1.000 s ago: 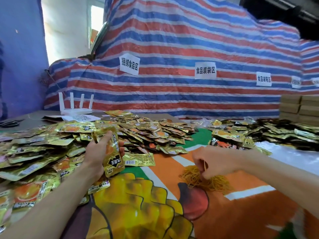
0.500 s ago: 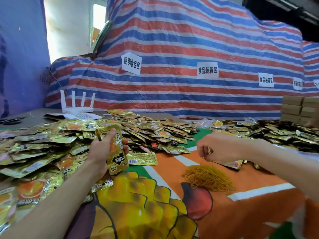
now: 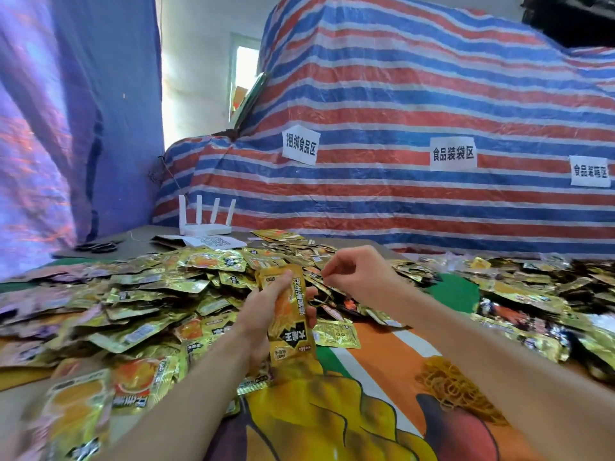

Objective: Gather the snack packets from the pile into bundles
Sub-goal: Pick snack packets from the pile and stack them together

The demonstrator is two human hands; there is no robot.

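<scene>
While gripping a packet stack (image 3: pixel 290 322) in the left hand (image 3: pixel 261 316) and pinching a likely rubber band (image 3: pixel 322 299) in the right hand (image 3: pixel 361 277), risks band snapping off slick foil.

I'm standing in a makeshift food-packing workshop: a striped tarpaulin (image 3: pixel 399 104) is hanging behind the cloth-covered table (image 3: pixel 376 367), paper signs (image 3: pixel 452 154) are marking bundling and bagging zones, and gold snack packets (image 3: pixel 149 294) are lying heaped near loose rubber bands (image 3: pixel 456 387).
</scene>
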